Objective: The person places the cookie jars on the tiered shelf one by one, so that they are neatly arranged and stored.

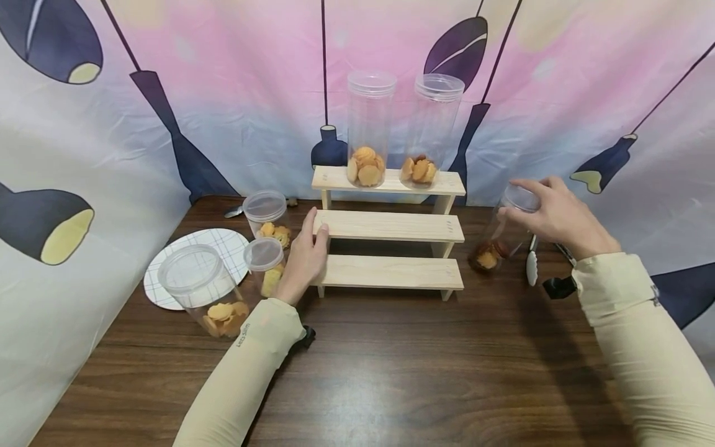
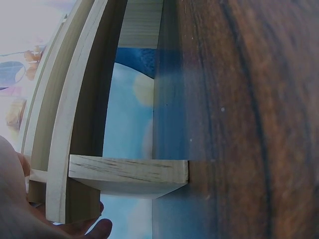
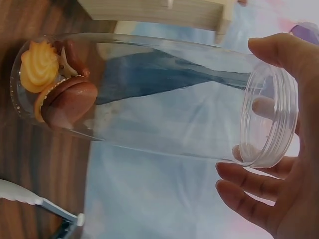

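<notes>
My left hand grips the left end of a three-tier wooden display shelf; in the left wrist view fingertips show beyond the end of a board. At the right, my right hand holds a tall clear jar around its lid. A few cookies lie at the jar's bottom. Whether its base touches the table is hard to tell. On the top tier stand two tall clear jars, the left one and the right one, both with cookies low inside.
Left of the shelf are a wide cookie jar and two smaller jars, one behind and one in front. A checked white plate lies there. Tongs lie right of the held jar. A patterned cloth hangs behind the table.
</notes>
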Motion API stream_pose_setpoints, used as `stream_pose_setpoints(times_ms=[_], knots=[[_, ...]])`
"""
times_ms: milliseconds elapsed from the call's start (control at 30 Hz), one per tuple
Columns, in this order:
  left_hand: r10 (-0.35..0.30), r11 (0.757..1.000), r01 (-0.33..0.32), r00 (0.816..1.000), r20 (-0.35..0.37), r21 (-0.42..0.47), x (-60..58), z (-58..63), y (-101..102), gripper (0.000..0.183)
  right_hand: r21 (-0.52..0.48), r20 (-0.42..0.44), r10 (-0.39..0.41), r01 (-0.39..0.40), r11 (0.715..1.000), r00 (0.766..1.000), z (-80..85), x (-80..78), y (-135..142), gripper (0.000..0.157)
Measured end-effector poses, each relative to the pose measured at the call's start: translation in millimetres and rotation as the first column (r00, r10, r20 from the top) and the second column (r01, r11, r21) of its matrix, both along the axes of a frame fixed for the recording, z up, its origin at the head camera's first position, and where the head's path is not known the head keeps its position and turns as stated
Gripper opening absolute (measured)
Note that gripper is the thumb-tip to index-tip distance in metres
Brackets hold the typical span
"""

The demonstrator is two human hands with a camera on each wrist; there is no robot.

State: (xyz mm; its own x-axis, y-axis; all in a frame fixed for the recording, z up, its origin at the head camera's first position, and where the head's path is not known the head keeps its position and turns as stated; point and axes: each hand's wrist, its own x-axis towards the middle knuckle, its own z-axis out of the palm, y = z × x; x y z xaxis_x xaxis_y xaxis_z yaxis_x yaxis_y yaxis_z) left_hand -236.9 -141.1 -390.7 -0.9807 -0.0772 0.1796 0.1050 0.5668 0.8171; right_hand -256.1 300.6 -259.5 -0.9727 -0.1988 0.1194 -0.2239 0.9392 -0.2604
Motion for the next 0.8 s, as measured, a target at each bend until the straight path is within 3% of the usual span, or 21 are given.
stream_pose_setpoints(times_ms=[367, 800], knots=[[-0.008, 1.000, 0.008, 1.000, 0.001, 0.001, -0.4, -0.2, -1, 0.062, 0.003, -0.058, 0.013, -0.012, 1.000, 0.998, 39.9, 12.2, -9, 0.077], [-0.010, 1.000, 0.010, 1.000, 0.003, -0.002, 0.2, 0.6, -1, 0.062, 0.008, -0.088, -0.029, 0.029, 1.000, 0.996, 79.8, 19.9, -22, 0.076]])
